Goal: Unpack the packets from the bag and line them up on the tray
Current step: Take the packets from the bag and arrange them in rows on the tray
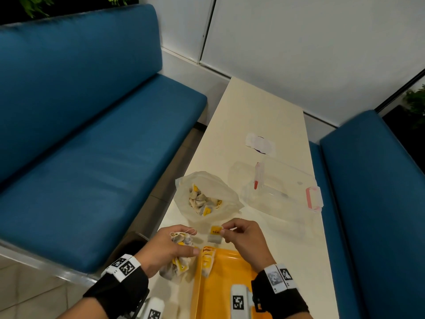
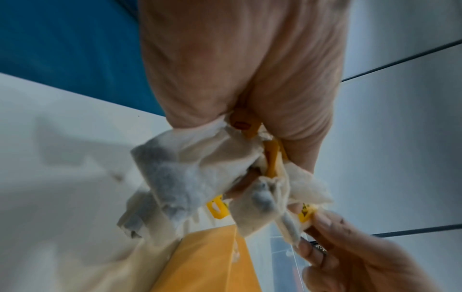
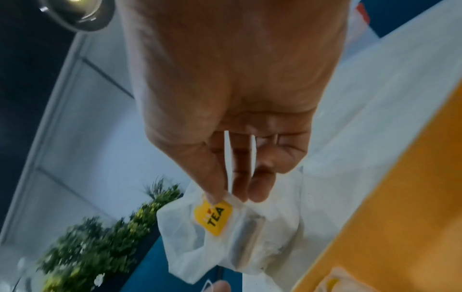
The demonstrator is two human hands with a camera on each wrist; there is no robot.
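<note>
An open clear plastic bag [image 1: 202, 180] of white tea packets with yellow tags lies on the cream table. My left hand [image 1: 165, 247] grips a bunch of tea packets [image 2: 190, 171] just left of the orange tray [image 1: 227, 279]. My right hand [image 1: 241, 236] pinches one tea packet [image 1: 215, 236] by its top, beside the yellow "TEA" tag [image 3: 212, 217], above the tray's far edge. A couple of packets [image 1: 207, 261] lie in the tray's far left corner.
A clear plastic box [image 1: 276, 194] with a pink latch stands right of the bag. A white wrapper [image 1: 259, 143] lies further back. Blue benches [image 1: 80, 134] flank the narrow table [image 1: 264, 107].
</note>
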